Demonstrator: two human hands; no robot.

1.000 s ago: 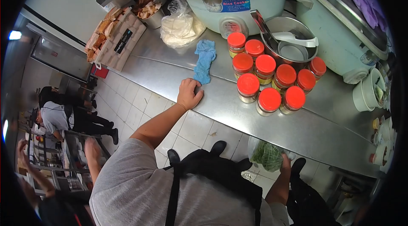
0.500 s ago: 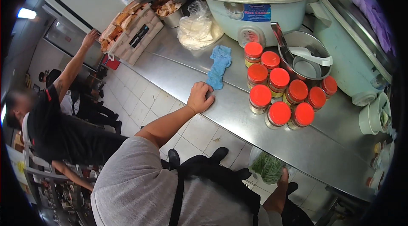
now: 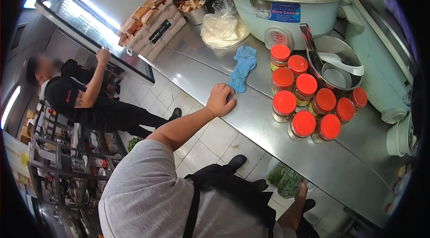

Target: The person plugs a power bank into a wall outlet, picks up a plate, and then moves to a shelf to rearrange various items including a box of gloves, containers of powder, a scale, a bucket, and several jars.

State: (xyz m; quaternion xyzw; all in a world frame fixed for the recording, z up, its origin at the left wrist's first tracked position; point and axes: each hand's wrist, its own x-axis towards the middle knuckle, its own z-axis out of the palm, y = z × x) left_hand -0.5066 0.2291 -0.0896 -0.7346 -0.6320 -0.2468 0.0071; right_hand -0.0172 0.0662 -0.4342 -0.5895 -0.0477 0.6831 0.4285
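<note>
**Inspector:** State the position of the left hand (image 3: 220, 99).

**Assistant:** It rests palm down on the front edge of the steel counter (image 3: 251, 121), fingers curled loosely over the rim. It pinches nothing. The fingertips lie just beside the lower end of a blue cloth (image 3: 242, 68); whether they touch it cannot be told.

**Inspector:** And the right hand (image 3: 301, 192)?

**Assistant:** Low, below the counter edge and in front of the body. Its fingers are closed around a clear container of green leaves (image 3: 283, 179), held from beneath. The container is off the counter, above the tiled floor (image 3: 210, 135).

**Inspector:** What stands on the counter?

**Assistant:** A cluster of red-lidded jars (image 3: 309, 99), upright and packed close together, to the right of the left hand and well apart from it. Behind them, a metal bowl (image 3: 336, 61) holding a white scoop (image 3: 342, 60) and a dark-handled utensil. Behind that, a large pale rice cooker (image 3: 286, 0) with its lid on, and a second one (image 3: 380, 54) to the right. Left of the first cooker, a clear plastic bag of white contents (image 3: 222, 28) and a white carton of bread (image 3: 150, 25).

**Inspector:** Other persons?

**Assistant:** One co-worker (image 3: 76, 99) in a black shirt stands at far left, one hand raised to the edge of a lit glass door (image 3: 96, 32).
</note>
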